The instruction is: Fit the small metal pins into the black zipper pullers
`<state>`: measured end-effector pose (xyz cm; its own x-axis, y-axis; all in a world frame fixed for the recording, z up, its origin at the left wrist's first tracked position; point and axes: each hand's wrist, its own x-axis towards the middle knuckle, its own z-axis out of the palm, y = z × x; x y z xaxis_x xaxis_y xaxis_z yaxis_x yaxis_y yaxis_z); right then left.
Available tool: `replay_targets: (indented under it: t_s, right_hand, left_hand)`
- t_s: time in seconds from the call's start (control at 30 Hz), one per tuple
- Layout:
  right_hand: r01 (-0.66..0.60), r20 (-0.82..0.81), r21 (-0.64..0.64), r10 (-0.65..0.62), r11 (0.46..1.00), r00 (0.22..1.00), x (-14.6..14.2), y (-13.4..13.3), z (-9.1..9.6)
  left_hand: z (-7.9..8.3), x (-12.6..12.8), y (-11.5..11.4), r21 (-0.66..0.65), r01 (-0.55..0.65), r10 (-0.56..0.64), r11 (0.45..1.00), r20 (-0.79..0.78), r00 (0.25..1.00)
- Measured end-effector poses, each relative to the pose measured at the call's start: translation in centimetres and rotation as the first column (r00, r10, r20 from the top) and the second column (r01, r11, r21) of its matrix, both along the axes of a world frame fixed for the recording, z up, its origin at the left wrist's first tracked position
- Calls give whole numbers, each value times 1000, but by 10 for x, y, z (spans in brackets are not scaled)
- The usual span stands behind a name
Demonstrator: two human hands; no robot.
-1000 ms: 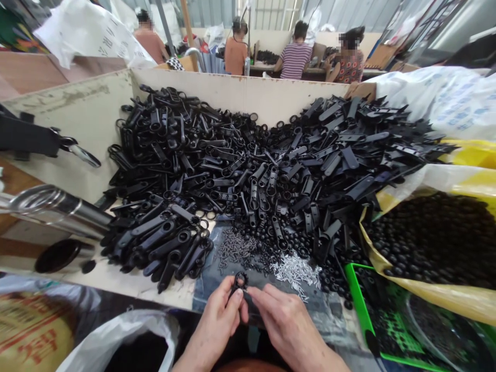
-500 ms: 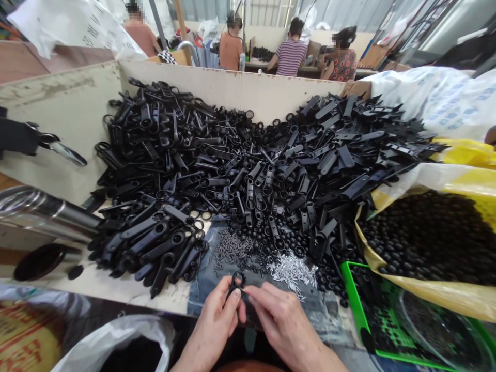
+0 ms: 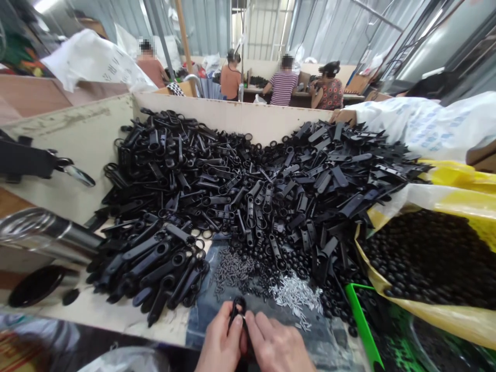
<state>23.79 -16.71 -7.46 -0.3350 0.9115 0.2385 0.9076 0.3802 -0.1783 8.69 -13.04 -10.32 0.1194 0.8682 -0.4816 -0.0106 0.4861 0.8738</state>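
Note:
Between my left hand [image 3: 219, 343] and my right hand [image 3: 275, 349] is a small black plastic part [image 3: 237, 311], held by the fingertips of both and seen nearly edge-on. Just beyond my fingers, loose dark screws [image 3: 232, 271], short silver pins [image 3: 296, 297] and small black rings [image 3: 263, 274] lie on a piece of denim cloth [image 3: 201, 330]. A large heap of black plastic clips and long tabs [image 3: 232, 206] fills the board-walled bench behind them.
To the right stand a yellow-and-white bag of black beads [image 3: 430, 253] and a green tray [image 3: 360, 320]. A white sack [image 3: 422, 124] lies beyond. A steel tube [image 3: 42, 235] and a black strap [image 3: 23, 160] are at left. Several co-workers [image 3: 282, 85] sit at the far bench.
My view has tilted upward, so the bench sits lower in the picture. My fingers have closed around the black part, which has turned and no longer shows its ring opening.

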Motion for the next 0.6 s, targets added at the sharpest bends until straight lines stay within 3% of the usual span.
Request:
replay_targets:
  t_s: [0.17,0.33,0.43,0.6]
  right_hand:
    - [5,82,49,-9,999,997,-21,-1,2]
    - [-46,153,-251,86,967,984,-43,22,36]
    - [28,160,-316,25,948,987,-38,29,55]
    - [22,140,-285,19,958,990,-11,10,86]
  left_hand:
    - [10,1,1,143,69,-49,987,-141,989]
    - [13,-6,3,222,135,-102,966,-153,983]
    - [12,-4,9,277,141,-101,950,-153,983]
    - [27,0,7,318,128,-67,939,-198,978]
